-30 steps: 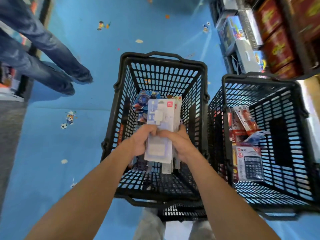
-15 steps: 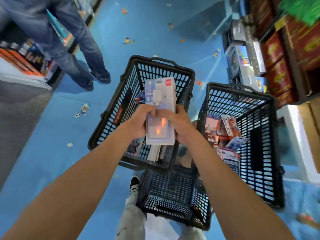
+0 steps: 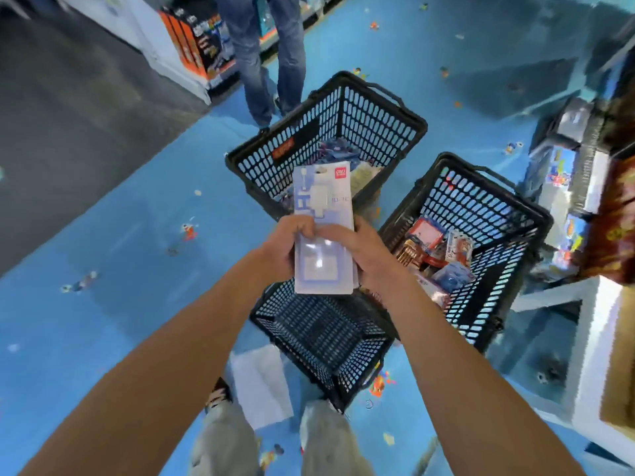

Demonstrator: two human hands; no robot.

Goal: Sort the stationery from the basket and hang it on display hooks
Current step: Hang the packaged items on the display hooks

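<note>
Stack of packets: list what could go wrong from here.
1. The stack of packets is held only by its lower half, so a back packet could slide out and drop.
2. The near basket and a white sheet lie right at the feet. Stepping away could mean a trip or slip.
3. A person in jeans stands just beyond the far basket, so turning that way risks a bump.

Both hands grip a stack of white blister packs [image 3: 323, 228]: left hand [image 3: 283, 250] on its left edge, right hand [image 3: 369, 255] on its right. Below: far basket [image 3: 409, 121] with a few packs, right basket [image 3: 529, 214] full of mixed packets, near basket [image 3: 347, 383] tipped. Blue floor [image 3: 120, 286], second person's legs [image 3: 271, 56] beyond.
</note>
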